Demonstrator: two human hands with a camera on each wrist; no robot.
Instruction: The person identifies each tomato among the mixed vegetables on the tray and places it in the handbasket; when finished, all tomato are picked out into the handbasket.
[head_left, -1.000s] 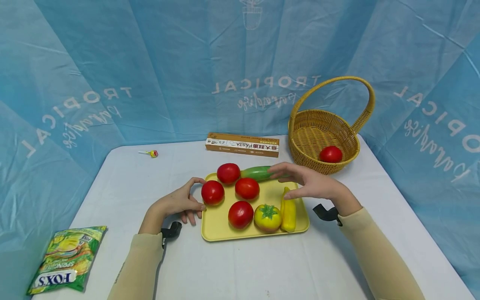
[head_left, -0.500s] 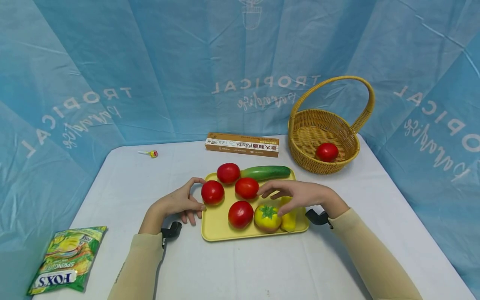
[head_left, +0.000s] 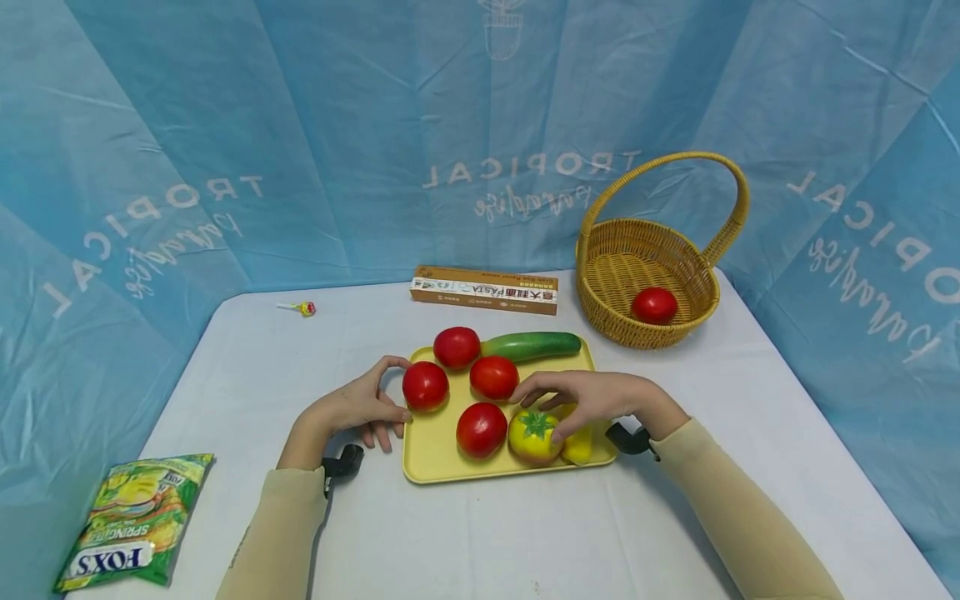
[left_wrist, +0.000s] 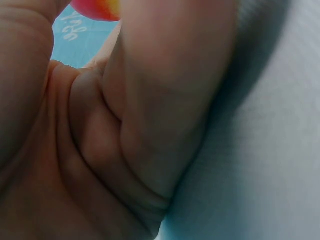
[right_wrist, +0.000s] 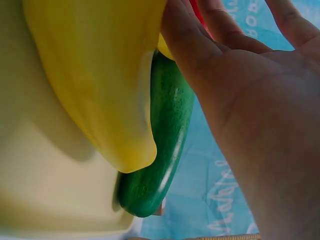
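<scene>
A yellow tomato with a green leafy top [head_left: 535, 433] stands in the pale yellow tray [head_left: 431, 454]. My right hand [head_left: 588, 400] arches over it with bent, spread fingers, thumb against its right side; whether every fingertip touches is unclear. Under that hand lies a long yellow banana-shaped piece [right_wrist: 95, 85], partly hidden in the head view. My left hand [head_left: 360, 404] rests at the tray's left rim, index finger and thumb apart, beside a red tomato [head_left: 425, 386]. Other red tomatoes [head_left: 482, 430] and a green cucumber [head_left: 531, 346] share the tray.
A wicker basket [head_left: 622, 325] with a tall handle and one red tomato inside stands at the back right. Behind the tray lies a pasta box [head_left: 483, 290]. A lollipop [head_left: 303, 307] lies at the back left, a green Fox's bag [head_left: 135, 521] at the front left.
My right hand has moved from above the cucumber toward me and left, over the yellow tomato. The tomato in the basket rolled slightly left. My left hand has stayed put.
</scene>
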